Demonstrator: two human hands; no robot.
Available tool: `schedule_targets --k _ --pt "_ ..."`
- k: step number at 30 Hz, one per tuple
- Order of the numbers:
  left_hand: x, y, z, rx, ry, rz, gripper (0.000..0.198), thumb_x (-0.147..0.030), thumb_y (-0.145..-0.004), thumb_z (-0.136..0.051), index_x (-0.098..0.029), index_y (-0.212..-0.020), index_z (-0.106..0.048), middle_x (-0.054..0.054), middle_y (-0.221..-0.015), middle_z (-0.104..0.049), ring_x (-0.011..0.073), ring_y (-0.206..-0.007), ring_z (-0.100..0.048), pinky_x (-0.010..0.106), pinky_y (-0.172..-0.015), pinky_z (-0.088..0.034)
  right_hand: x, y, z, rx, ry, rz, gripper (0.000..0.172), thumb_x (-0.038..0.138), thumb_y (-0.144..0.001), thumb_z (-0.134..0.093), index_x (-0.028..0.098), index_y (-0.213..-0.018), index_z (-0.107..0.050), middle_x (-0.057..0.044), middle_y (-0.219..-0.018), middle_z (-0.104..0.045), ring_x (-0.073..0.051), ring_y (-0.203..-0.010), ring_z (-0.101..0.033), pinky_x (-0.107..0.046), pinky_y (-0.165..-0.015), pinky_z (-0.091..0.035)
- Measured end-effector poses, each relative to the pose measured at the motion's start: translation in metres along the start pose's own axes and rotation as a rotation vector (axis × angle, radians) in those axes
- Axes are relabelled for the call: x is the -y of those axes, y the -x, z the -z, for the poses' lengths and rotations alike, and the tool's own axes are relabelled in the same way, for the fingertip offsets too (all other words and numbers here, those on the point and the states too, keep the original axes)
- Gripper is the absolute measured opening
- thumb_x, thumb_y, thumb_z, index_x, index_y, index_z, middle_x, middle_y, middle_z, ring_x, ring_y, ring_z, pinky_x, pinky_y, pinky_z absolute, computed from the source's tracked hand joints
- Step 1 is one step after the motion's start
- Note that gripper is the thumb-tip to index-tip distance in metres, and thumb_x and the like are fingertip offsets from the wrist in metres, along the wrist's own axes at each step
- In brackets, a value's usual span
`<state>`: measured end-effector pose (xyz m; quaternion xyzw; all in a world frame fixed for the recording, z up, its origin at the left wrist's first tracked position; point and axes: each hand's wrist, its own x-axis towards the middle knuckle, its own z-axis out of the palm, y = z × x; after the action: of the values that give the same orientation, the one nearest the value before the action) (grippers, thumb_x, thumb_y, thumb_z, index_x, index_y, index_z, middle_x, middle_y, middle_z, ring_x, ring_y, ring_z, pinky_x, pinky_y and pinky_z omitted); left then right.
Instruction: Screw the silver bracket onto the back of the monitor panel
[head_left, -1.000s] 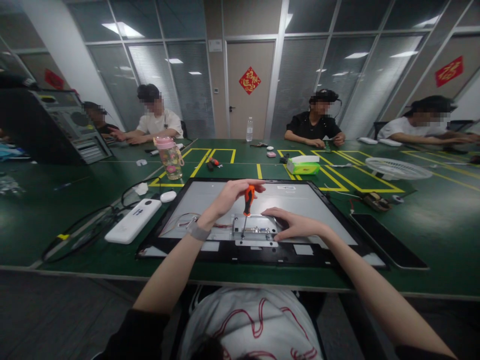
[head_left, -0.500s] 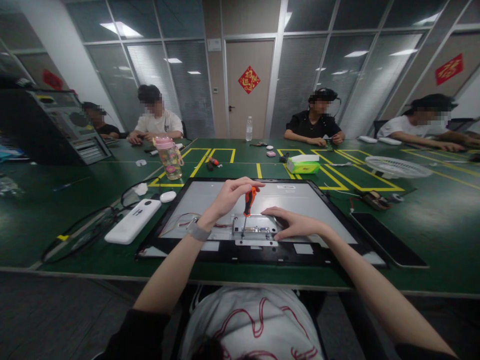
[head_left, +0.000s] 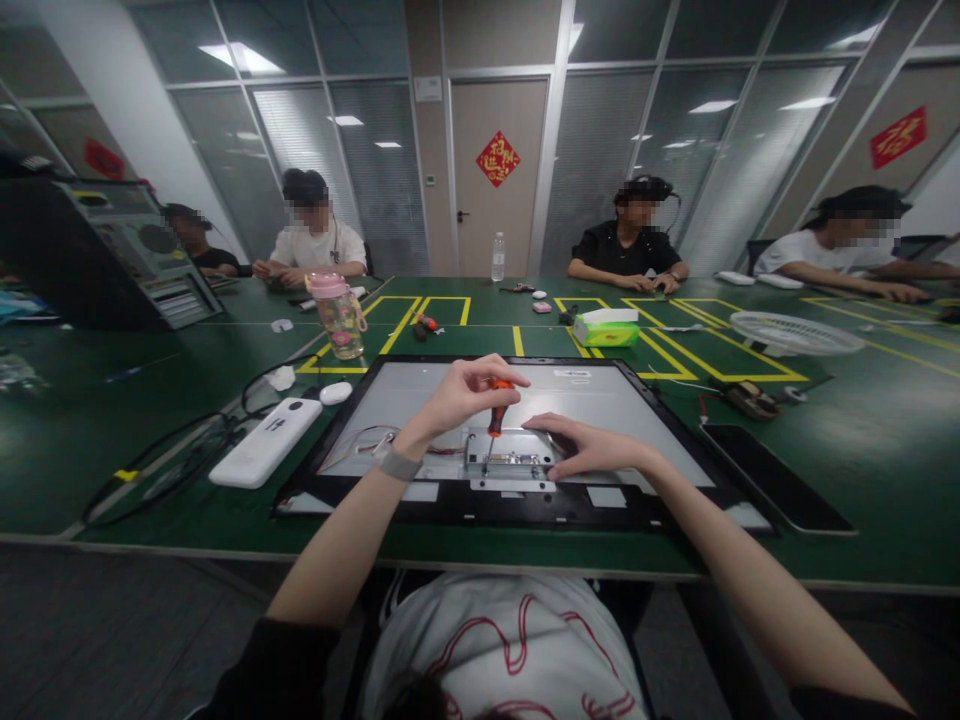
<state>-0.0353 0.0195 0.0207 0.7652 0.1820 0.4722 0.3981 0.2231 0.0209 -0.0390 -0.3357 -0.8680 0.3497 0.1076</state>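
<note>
A flat display panel (head_left: 420,390) with a black frame lies back side up on the table before me. My left hand (head_left: 466,392), with a watch on its wrist, is closed on the orange and black handle of a screwdriver (head_left: 496,420). The screwdriver stands nearly upright, its tip at the left front of a metal bracket with a circuit board (head_left: 510,455). My right hand (head_left: 592,446) rests at the bracket's right side with its fingers spread and holds nothing. Thin wires (head_left: 367,438) run leftward from the bracket.
Left of the panel lie a white power bank (head_left: 266,443), a white case (head_left: 335,393) and black cables (head_left: 180,460). A pink-lidded bottle (head_left: 337,318) stands behind them. To the right are a dark tablet (head_left: 776,480) and a tissue pack (head_left: 606,328). Several people sit across the table.
My left thumb and fingers have shifted around the screwdriver's handle, and the handle has turned and leans slightly differently. My right hand has stayed in place.
</note>
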Motion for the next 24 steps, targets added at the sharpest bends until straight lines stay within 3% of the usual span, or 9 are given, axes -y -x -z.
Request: schedule_targets --k 4,9,16,24 --pt "0.0033 -0.0001 0.0024 0.006 0.083 0.068 0.023 -0.034 -0.086 -0.065 -0.017 -0.091 -0.079 0.009 -0.091 -0.072 0.0178 -0.084 -0.064 0.032 -0.078 -0.052 -0.0006 0.0000 -0.0001 -0.002 0.011 -0.009 0.085 0.060 -0.076 -0.071 0.024 -0.148 -0.043 -0.012 -0.152 -0.042 -0.032 -0.142 -0.037 -0.049 -0.121 -0.025" --pt "0.0035 0.0010 0.0022 0.081 0.340 0.165 0.031 -0.029 -0.085 -0.059 -0.011 -0.105 -0.076 0.018 -0.114 -0.072 0.0278 -0.101 -0.070 0.045 -0.094 -0.052 -0.0002 0.0000 -0.0002 -0.002 0.020 0.000 0.086 0.061 -0.076 -0.070 0.024 -0.149 -0.042 -0.011 -0.153 -0.042 -0.032 -0.142 -0.037 -0.049 -0.120 -0.026" --pt "-0.0004 0.0042 0.0022 0.072 0.296 0.159 0.028 -0.031 -0.084 -0.069 -0.014 -0.106 -0.075 0.014 -0.103 -0.075 0.0216 -0.084 -0.072 0.037 -0.079 -0.057 0.0002 -0.0002 -0.0002 0.002 0.010 -0.001 0.087 0.060 -0.077 -0.071 0.020 -0.148 -0.042 -0.013 -0.153 -0.041 -0.032 -0.141 -0.037 -0.047 -0.120 -0.027" --pt "-0.0020 0.0021 0.0036 0.040 0.035 0.023 0.017 -0.034 -0.079 -0.076 -0.019 -0.088 -0.079 0.005 -0.085 -0.065 0.0139 -0.075 -0.058 0.028 -0.067 -0.048 -0.0015 0.0004 0.0001 0.003 0.003 -0.005 0.086 0.059 -0.077 -0.071 0.023 -0.149 -0.041 -0.012 -0.154 -0.040 -0.032 -0.142 -0.036 -0.049 -0.121 -0.024"
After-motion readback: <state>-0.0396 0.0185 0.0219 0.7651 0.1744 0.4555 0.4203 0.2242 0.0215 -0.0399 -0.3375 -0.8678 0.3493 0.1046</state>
